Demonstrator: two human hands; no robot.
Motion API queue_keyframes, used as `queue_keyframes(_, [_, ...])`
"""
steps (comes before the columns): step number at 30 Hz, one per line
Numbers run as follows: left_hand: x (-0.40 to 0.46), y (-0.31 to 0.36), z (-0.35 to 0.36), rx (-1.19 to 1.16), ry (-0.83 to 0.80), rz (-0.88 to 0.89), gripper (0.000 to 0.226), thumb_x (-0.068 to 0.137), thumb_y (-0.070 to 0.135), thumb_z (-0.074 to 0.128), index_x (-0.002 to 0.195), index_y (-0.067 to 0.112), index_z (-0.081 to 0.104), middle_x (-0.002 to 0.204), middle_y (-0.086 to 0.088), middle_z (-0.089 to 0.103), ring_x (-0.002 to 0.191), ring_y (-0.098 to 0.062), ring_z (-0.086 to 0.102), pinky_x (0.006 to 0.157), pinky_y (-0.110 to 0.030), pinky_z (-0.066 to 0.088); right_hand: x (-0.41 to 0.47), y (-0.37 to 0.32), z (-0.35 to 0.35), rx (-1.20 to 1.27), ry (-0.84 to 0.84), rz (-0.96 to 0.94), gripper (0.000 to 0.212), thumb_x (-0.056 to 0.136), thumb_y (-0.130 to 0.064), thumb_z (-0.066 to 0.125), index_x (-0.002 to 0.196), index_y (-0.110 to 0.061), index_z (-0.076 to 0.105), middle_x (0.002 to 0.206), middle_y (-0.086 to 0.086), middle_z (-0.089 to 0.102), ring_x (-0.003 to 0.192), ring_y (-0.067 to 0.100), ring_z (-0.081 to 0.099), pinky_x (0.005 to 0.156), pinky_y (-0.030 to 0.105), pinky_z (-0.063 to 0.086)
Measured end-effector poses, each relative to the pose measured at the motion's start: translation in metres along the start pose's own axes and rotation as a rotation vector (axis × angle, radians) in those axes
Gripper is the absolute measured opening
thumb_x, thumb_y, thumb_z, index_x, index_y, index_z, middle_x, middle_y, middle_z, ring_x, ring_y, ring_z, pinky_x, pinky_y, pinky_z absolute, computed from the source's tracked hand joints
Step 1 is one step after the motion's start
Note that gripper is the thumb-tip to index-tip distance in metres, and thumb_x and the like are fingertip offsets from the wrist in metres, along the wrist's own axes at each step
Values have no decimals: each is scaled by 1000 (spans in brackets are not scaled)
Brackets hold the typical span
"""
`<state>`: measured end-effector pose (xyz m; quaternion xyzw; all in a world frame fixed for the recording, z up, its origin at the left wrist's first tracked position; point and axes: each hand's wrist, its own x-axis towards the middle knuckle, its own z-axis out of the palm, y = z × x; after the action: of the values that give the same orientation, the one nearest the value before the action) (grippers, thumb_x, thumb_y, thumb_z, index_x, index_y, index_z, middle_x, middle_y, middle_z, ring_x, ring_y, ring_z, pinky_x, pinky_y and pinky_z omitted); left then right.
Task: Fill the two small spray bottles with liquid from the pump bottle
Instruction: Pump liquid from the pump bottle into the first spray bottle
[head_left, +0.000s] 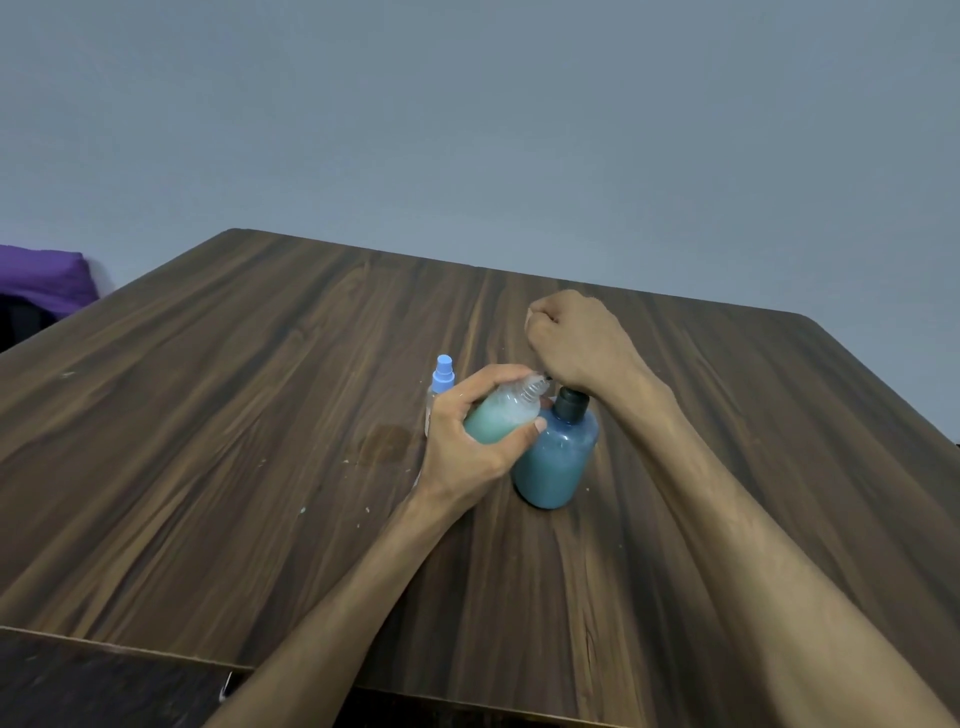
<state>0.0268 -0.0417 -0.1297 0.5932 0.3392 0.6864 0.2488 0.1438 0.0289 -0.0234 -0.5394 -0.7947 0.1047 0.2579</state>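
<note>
My left hand (467, 441) grips a small clear spray bottle (506, 418) with no cap. It is partly filled with pale teal liquid and tilted, with its open neck at the dark nozzle of the pump bottle (558, 457). The pump bottle is blue with a dark collar and stands upright at mid-table. My right hand (571, 343) is curled into a fist, and its heel rests on the hidden pump head. I cannot tell whether the fist holds anything. The second small spray bottle (442, 384), clear with a light blue spray cap, stands upright just behind my left hand.
The dark wooden table (234, 415) has a faint damp patch (387, 441) left of the bottles and a few pale specks near it. A purple cloth (41, 280) lies beyond the table's far left edge. A grey wall is behind.
</note>
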Motion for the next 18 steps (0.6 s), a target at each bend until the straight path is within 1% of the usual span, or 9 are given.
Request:
queue_keyframes(3, [0, -1, 0, 6, 5, -4, 48, 77, -7, 80, 113, 21, 67, 104, 23, 75, 93, 0, 73, 83, -15, 54, -3, -2, 2, -48, -19, 26, 31, 89, -13, 45, 59, -16, 46, 59, -2, 52, 65, 28, 48, 61, 35, 35])
queue_keyframes(4, [0, -2, 0, 5, 8, -3, 48, 77, -7, 80, 113, 21, 67, 104, 20, 76, 94, -2, 74, 84, -16, 55, -3, -3, -1, -48, 9, 16, 31, 90, -13, 45, 59, -16, 44, 59, -2, 50, 62, 26, 45, 59, 35, 33])
queue_keyframes(6, [-2, -2, -1, -11, 11, 0, 46, 78, -7, 79, 113, 21, 68, 106, 8, 78, 96, -9, 77, 86, -21, 57, -2, -4, -5, -32, 72, -4, 30, 89, -12, 45, 60, -14, 40, 57, -2, 47, 59, 24, 42, 56, 34, 30])
queue_keyframes(7, [-1, -2, 0, -19, 10, 3, 45, 78, -6, 79, 113, 20, 68, 105, 5, 78, 96, -11, 77, 86, -22, 58, -1, -4, -6, -30, 75, -4, 29, 89, -12, 45, 61, -14, 40, 57, -2, 47, 59, 23, 41, 56, 34, 30])
queue_keyframes(8, [-1, -2, 0, -18, 9, 0, 45, 78, -5, 79, 113, 20, 68, 105, 7, 78, 95, -9, 77, 85, -21, 57, -1, -4, -4, -37, 53, 7, 29, 88, -11, 44, 60, -14, 40, 57, -2, 47, 59, 24, 41, 56, 34, 30])
queue_keyframes(10, [0, 0, 0, 1, 9, -5, 46, 77, -4, 80, 113, 22, 67, 105, 19, 76, 94, -3, 74, 83, -17, 55, -3, -5, 0, -68, -6, 36, 29, 89, -12, 44, 60, -14, 43, 59, -2, 50, 60, 24, 43, 58, 35, 32])
queue_keyframes(11, [0, 1, 0, 7, 11, -3, 47, 77, -3, 80, 113, 23, 67, 105, 22, 75, 93, -2, 73, 83, -16, 55, -3, -6, 0, -74, -15, 39, 28, 89, -12, 44, 61, -14, 43, 60, -1, 51, 61, 24, 43, 58, 35, 33])
queue_keyframes(15, [-1, 0, -1, 9, -2, 12, 49, 77, -8, 79, 113, 24, 67, 106, 21, 75, 95, -3, 75, 83, -16, 55, -2, -5, -5, -52, 53, 15, 26, 89, -12, 44, 63, -14, 44, 61, -2, 50, 61, 23, 42, 56, 34, 31])
queue_keyframes(18, [0, -1, -1, 21, 11, 3, 47, 77, -3, 80, 113, 23, 67, 105, 21, 75, 94, -3, 73, 84, -17, 55, -3, -7, 1, -94, -39, 57, 26, 88, -14, 44, 62, -14, 47, 63, 0, 54, 62, 23, 46, 57, 34, 32])
